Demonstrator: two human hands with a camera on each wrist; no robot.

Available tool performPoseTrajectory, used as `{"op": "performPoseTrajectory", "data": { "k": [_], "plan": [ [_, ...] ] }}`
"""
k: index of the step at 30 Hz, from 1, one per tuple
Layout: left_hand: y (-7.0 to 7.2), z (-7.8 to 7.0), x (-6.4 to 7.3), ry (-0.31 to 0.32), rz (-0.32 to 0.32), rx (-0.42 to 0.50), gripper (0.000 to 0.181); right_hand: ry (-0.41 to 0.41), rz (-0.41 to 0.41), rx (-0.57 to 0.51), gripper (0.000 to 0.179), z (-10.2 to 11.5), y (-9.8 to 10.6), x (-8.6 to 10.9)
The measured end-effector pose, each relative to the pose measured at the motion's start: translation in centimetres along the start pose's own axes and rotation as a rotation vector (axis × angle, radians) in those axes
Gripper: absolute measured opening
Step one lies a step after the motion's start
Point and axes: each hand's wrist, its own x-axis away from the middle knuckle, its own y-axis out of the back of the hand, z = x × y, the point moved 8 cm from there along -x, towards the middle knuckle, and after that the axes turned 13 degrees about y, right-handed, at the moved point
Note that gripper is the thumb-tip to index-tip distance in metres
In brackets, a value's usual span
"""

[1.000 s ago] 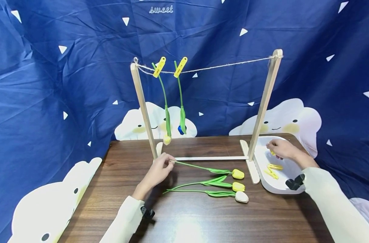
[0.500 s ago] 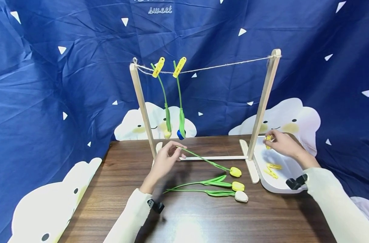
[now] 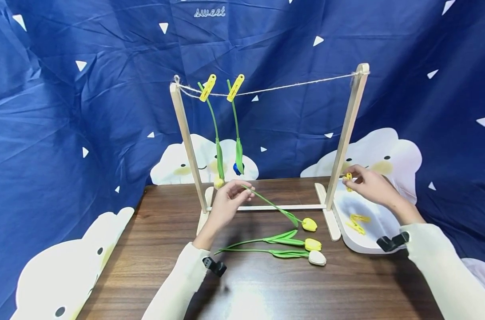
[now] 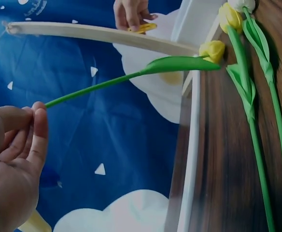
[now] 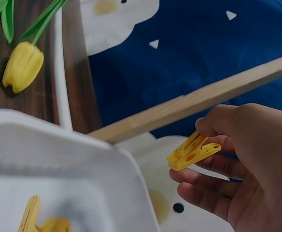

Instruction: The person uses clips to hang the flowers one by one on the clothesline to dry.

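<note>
Yellow tulip (image 3: 308, 224) lifts stem-first in left hand (image 3: 226, 205) pinch, bloom near table; right hand (image 3: 368, 185) pinches peg (image 3: 348, 182) over tray (image 3: 380, 249); stem should stay steady at string (image 3: 298, 85).

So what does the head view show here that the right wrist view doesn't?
Only the head view shows the string with two yellow clips holding hanging tulips, the left hand pinching a tulip stem, and a white tulip on the table. Only the right wrist view shows the clothespin close up, pinched between thumb and fingers. Both show the right hand, the white tray with spare pins, a wooden post and yellow tulip heads.
</note>
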Motion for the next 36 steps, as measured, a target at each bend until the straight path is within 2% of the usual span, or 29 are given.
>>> {"op": "performPoseTrajectory", "data": {
  "k": [4,8,17,24,31,36],
  "plan": [
    [-0.3,-0.3,0.0,-0.009,-0.011,-0.016,0.019,0.013,-0.021,0.001,0.036,1.2,0.4,0.0],
    [-0.7,-0.8,-0.2,-0.048,-0.018,-0.046,0.017,0.025,-0.046,0.008,0.035,2.0,0.8,0.1],
    [-1.7,-2.3,-0.8,-0.174,0.04,0.108,0.015,0.047,-0.108,-0.01,0.032,4.3,2.0,0.1],
    [-1.7,-3.2,-1.1,-0.212,-0.008,0.159,0.015,0.068,-0.203,-0.034,0.027,5.4,3.1,0.9],
    [-2.0,-4.3,-1.1,-0.254,-0.007,0.167,0.021,0.109,-0.352,-0.095,0.022,6.5,4.0,1.3],
    [-1.9,-4.9,-1.3,-0.248,-0.04,0.147,0.019,0.14,-0.365,-0.103,0.022,8.2,4.2,0.7]
  ]
}}
